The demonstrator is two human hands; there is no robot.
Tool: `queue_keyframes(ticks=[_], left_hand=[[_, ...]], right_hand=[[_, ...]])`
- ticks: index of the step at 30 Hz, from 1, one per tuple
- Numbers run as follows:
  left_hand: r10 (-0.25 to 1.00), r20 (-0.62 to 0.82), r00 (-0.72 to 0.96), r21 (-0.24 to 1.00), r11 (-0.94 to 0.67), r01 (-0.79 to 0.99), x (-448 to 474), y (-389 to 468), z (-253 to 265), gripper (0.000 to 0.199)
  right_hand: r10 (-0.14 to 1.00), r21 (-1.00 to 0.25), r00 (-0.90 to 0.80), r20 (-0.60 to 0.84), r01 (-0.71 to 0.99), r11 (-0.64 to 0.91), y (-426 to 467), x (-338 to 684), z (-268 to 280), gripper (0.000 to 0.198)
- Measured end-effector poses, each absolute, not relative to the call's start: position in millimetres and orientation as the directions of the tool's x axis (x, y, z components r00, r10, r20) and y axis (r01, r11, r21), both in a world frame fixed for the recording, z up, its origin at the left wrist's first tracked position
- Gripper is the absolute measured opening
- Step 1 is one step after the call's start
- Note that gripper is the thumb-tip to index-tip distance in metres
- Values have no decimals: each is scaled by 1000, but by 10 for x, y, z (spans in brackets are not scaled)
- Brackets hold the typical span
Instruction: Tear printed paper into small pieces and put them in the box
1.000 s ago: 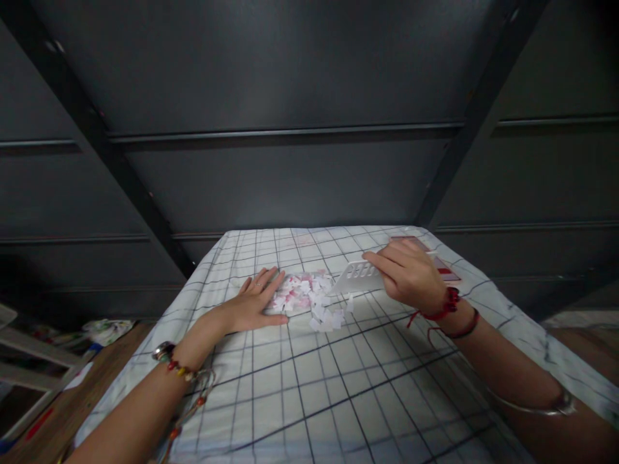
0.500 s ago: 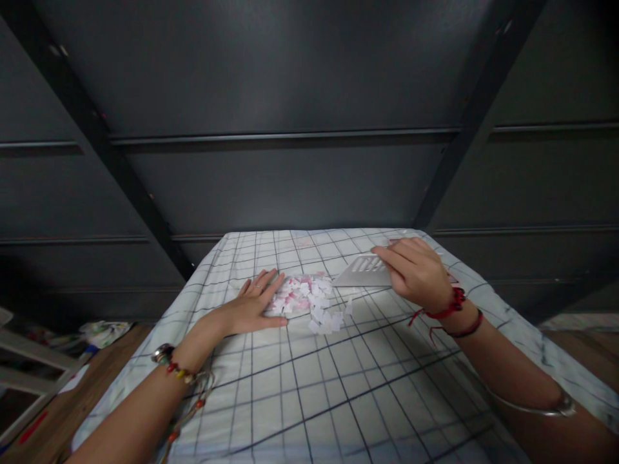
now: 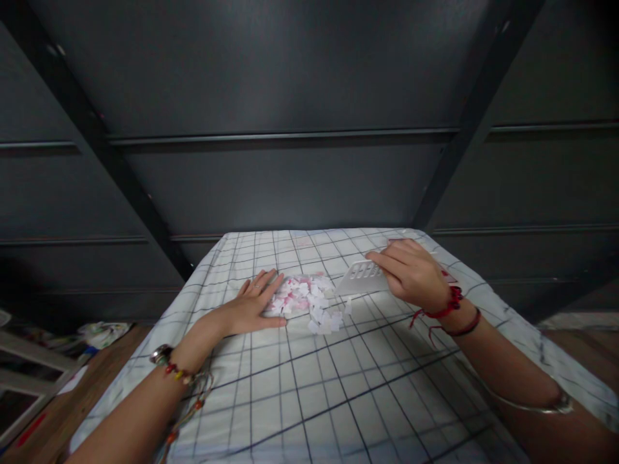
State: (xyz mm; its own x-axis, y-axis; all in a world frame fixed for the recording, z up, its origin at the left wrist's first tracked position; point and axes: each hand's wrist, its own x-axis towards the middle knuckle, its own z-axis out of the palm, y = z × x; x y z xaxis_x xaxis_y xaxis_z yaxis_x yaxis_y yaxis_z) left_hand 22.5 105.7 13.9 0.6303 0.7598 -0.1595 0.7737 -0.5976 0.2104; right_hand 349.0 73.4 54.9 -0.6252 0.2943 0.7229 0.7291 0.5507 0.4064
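Note:
My left hand [image 3: 251,303] lies flat on the checked cloth, fingers spread, against the left side of a heap of small white and pink paper scraps [image 3: 297,293]. Several loose white scraps [image 3: 326,321] have spread out on the near side of the heap. Pinched in my right hand [image 3: 411,270] is a thin white scraper [image 3: 360,278] with a row of holes along its upper part. It stands tilted, its lower edge at the cloth just right of the scraps. My fingers hide the scraper's right end.
A white cloth with dark grid lines [image 3: 290,412] covers the table. Partly behind my right hand lies a flat reddish item [image 3: 449,277]. Dark panels [image 3: 290,187] rise at the table's far edge. A pale slatted piece of furniture [image 3: 29,374] stands on the left.
My right hand has shifted slightly left, and the scraper has come a little nearer to me and changed its tilt. My left hand and the scraps look the same.

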Motion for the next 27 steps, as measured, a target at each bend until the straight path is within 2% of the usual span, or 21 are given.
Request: queue_keyframes(ticks=[8,13,16,22,27], left_hand=[[763,-182,620,185,-593,784,240,1059,144,95],[767,-200,610,162,-588,792,249,1050,165,94],[767,-205,608,163,-586,794,244,1054,157,95],[762,-172,625,163,-603,781,220,1077,112,95],[761,-170,626,165,-604,780,220,1080,109,95]], right_hand=[[341,404,-547,764,818,409,735,3536,566,27],[477,414,-497,725,868,276,742,3629,605,24],[533,406,-509,675,861,308,747,3681,612,23],[518,369,-569,638,817,443,688,3672,647,25],[498,388,-561,661,824,413,656,3633,666,24]])
